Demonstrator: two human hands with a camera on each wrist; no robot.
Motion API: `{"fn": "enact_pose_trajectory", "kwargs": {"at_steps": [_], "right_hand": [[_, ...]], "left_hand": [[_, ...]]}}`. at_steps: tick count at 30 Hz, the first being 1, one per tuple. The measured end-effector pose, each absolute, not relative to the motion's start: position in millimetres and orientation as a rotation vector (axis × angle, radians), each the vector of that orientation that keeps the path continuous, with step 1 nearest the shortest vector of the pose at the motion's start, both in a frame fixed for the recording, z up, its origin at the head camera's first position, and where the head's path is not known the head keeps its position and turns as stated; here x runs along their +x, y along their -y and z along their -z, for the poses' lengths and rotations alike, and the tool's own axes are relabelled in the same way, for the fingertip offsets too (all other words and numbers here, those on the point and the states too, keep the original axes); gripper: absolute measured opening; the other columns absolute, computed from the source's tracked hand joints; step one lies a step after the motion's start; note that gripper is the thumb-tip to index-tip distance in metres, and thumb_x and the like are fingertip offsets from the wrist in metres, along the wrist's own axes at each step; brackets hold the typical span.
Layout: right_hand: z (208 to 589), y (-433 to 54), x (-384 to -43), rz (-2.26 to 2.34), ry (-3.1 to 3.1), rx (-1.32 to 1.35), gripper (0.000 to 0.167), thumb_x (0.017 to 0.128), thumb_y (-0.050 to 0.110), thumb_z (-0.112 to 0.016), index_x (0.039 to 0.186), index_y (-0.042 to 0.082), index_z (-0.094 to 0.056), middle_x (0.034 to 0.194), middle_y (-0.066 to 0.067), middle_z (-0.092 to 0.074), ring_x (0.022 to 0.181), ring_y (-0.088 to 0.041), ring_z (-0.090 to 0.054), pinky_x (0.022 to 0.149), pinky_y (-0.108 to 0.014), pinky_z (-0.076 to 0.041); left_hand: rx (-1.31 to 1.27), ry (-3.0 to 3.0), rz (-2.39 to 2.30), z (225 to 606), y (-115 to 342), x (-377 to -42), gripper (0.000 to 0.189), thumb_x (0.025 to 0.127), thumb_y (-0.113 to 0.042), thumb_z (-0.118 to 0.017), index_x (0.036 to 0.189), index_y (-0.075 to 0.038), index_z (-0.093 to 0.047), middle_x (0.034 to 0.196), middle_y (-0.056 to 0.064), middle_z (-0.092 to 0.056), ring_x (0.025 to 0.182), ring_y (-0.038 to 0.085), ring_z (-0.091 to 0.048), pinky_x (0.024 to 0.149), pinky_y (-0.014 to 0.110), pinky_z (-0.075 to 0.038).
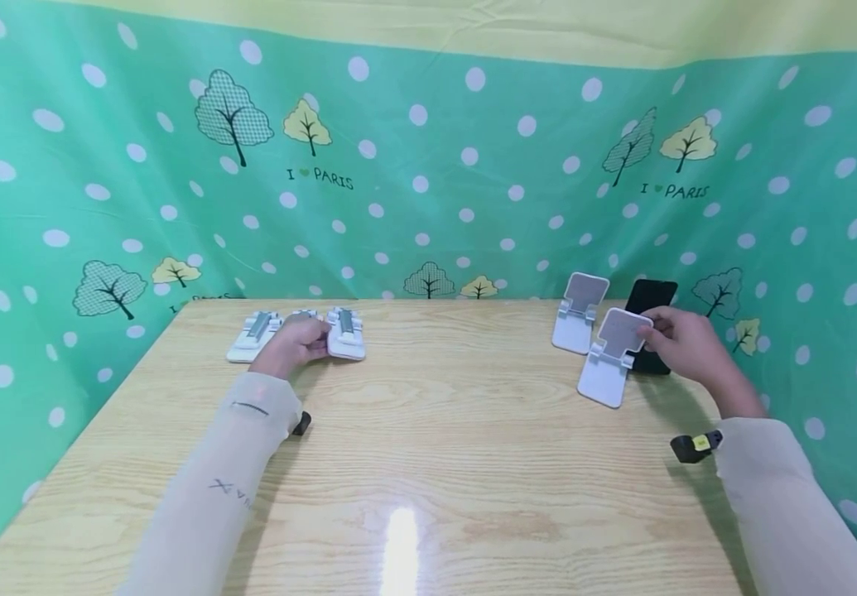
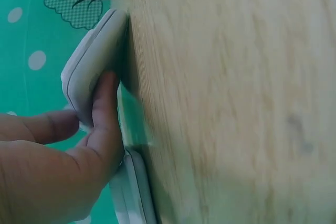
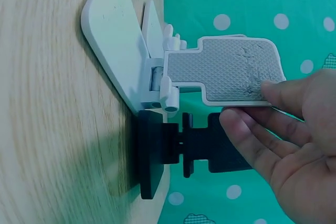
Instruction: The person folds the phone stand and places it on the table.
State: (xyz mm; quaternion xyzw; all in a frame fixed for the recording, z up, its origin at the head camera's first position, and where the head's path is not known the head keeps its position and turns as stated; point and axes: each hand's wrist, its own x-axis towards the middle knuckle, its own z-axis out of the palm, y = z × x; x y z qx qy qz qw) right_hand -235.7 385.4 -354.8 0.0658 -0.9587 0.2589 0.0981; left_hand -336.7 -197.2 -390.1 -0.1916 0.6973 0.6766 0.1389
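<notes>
At the back left, my left hand [image 1: 297,341] pinches a folded white phone stand [image 1: 346,335] between thumb and fingers. In the left wrist view, that stand [image 2: 97,59] is tilted, with one end at the tabletop. Another folded white phone stand [image 1: 249,349] lies left of the hand, and part of a third shows behind the fingers. On the right, my right hand [image 1: 685,343] grips the upper plate of an unfolded white phone stand [image 1: 603,382]. The right wrist view shows its grey textured pad [image 3: 226,69], the thumb resting on the pad's corner.
A second unfolded white phone stand [image 1: 571,329] stands behind the gripped one. Close beside the right hand is a black phone stand [image 1: 652,294], partly hidden. The wooden table [image 1: 473,430] ends at a green dotted curtain [image 1: 465,190] at the back and sides.
</notes>
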Motion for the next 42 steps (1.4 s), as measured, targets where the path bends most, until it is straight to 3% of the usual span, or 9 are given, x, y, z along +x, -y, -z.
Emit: {"fn": "enact_pose_trajectory", "kwargs": {"at_steps": [4, 9, 13, 18, 25, 29, 33, 38, 42], "right_hand": [[357.5, -385.0, -235.8, -0.817, 2.814, 0.173, 0.033, 0.108, 0.021, -0.054, 0.125, -0.007, -0.062, 0.109, -0.029, -0.069, 0.092, -0.039, -0.072, 0.077, -0.054, -0.061], [359.1, -385.6, -235.7, -0.802, 2.802, 0.167, 0.031, 0.108, 0.019, -0.054, 0.124, -0.006, -0.063, 0.108, -0.027, -0.07, 0.091, -0.038, -0.071, 0.076, -0.053, -0.061], [359.1, -386.5, -235.6, -0.783, 2.801, 0.162, 0.03, 0.108, 0.018, -0.054, 0.124, -0.006, -0.062, 0.107, -0.027, -0.07, 0.09, -0.037, -0.071, 0.073, -0.051, -0.061], [360.2, -386.7, -236.7, -0.773, 2.791, 0.169, 0.029, 0.108, 0.017, -0.054, 0.124, -0.006, -0.062, 0.106, -0.027, -0.07, 0.089, -0.038, -0.071, 0.07, -0.05, -0.061], [360.8, -384.9, -236.8, -0.785, 2.779, 0.168, 0.03, 0.108, 0.017, -0.053, 0.124, -0.006, -0.062, 0.109, -0.028, -0.069, 0.091, -0.04, -0.071, 0.073, -0.052, -0.062], [360.2, -382.3, -237.0, -0.812, 2.769, 0.133, 0.031, 0.108, 0.019, -0.053, 0.123, -0.006, -0.063, 0.112, -0.029, -0.068, 0.094, -0.041, -0.071, 0.076, -0.052, -0.062], [359.1, -379.0, -237.9, -0.847, 2.757, 0.102, 0.033, 0.108, 0.022, -0.053, 0.122, -0.005, -0.064, 0.113, -0.03, -0.068, 0.095, -0.041, -0.072, 0.077, -0.052, -0.063], [358.7, -377.1, -237.7, -0.857, 2.751, 0.094, 0.034, 0.108, 0.024, -0.054, 0.122, -0.005, -0.064, 0.112, -0.03, -0.068, 0.093, -0.04, -0.073, 0.076, -0.049, -0.063], [355.0, -374.7, -236.0, -0.884, 2.736, 0.113, 0.036, 0.108, 0.025, -0.054, 0.124, -0.006, -0.063, 0.113, -0.03, -0.068, 0.095, -0.041, -0.073, 0.076, -0.046, -0.064]], "left_hand": [[-0.64, -2.101, -1.918, 388.6, 197.7, -336.7, 0.051, 0.105, -0.003, -0.048, 0.154, 0.004, -0.034, 0.123, 0.014, -0.055, 0.096, 0.019, -0.06, 0.091, 0.03, -0.059], [-0.614, -2.361, -1.713, 386.3, 195.6, -336.3, 0.058, 0.097, 0.003, -0.053, 0.151, 0.011, -0.034, 0.133, 0.021, -0.053, 0.094, 0.02, -0.058, 0.071, 0.023, -0.057], [-0.53, -2.577, -1.497, 385.2, 193.0, -338.1, 0.056, 0.092, 0.007, -0.048, 0.147, 0.015, -0.039, 0.147, 0.029, -0.047, 0.114, 0.033, -0.055, 0.086, 0.033, -0.058], [-0.488, -2.64, -1.387, 385.4, 192.3, -338.6, 0.055, 0.093, 0.002, -0.044, 0.147, 0.014, -0.04, 0.154, 0.028, -0.041, 0.135, 0.039, -0.044, 0.113, 0.046, -0.045], [-0.504, -2.606, -1.416, 384.7, 190.3, -334.0, 0.059, 0.093, -0.002, -0.046, 0.149, 0.013, -0.035, 0.15, 0.03, -0.043, 0.136, 0.042, -0.044, 0.115, 0.049, -0.042], [-0.489, -2.618, -1.41, 382.3, 187.0, -330.4, 0.056, 0.094, -0.004, -0.044, 0.147, 0.012, -0.037, 0.143, 0.029, -0.047, 0.128, 0.04, -0.048, 0.11, 0.048, -0.047], [-0.46, -2.669, -1.336, 381.9, 184.8, -328.5, 0.048, 0.092, -0.004, -0.046, 0.137, 0.012, -0.046, 0.124, 0.023, -0.054, 0.108, 0.034, -0.052, 0.088, 0.04, -0.054], [-0.418, -2.734, -1.233, 382.6, 183.7, -327.5, 0.027, 0.092, -0.007, -0.048, 0.116, 0.005, -0.054, 0.098, 0.014, -0.051, 0.084, 0.027, -0.052, 0.064, 0.031, -0.046], [-0.39, -2.753, -1.247, 382.7, 182.6, -328.2, 0.012, 0.096, -0.013, -0.049, 0.086, -0.006, -0.048, 0.072, 0.005, -0.043, 0.059, 0.019, -0.042, 0.049, 0.029, -0.037]]}}
